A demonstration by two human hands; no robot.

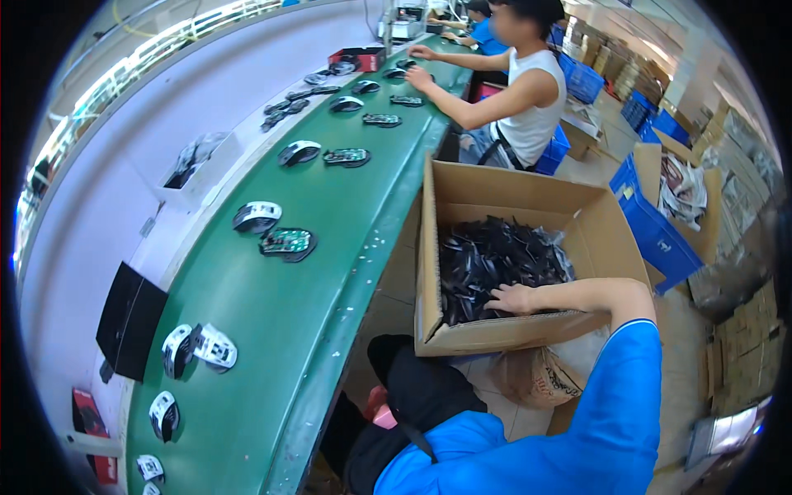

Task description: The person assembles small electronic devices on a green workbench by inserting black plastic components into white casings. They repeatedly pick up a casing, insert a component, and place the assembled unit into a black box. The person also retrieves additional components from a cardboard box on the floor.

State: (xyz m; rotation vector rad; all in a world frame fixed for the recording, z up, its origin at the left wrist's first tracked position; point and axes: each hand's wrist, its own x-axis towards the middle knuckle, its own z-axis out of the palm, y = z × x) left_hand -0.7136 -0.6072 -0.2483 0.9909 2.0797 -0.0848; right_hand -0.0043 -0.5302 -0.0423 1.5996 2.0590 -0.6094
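My right hand reaches over the near side of a large cardboard box and rests on a heap of glossy dark plastic parts. Its fingers look stretched and slightly apart, with the tips partly lost among the parts; no single part shows clearly in its grasp. Some of the parts seem to have clear film around them. My left hand is not in view. Left of the box, on the green conveyor belt, lie mouse shells in white and black, and mouse bases with green circuit boards.
A co-worker in a white sleeveless top works at the belt beyond the box. A black panel leans at the belt's left edge. Blue crates and stacked cartons stand on the right. A brown sack lies below the box.
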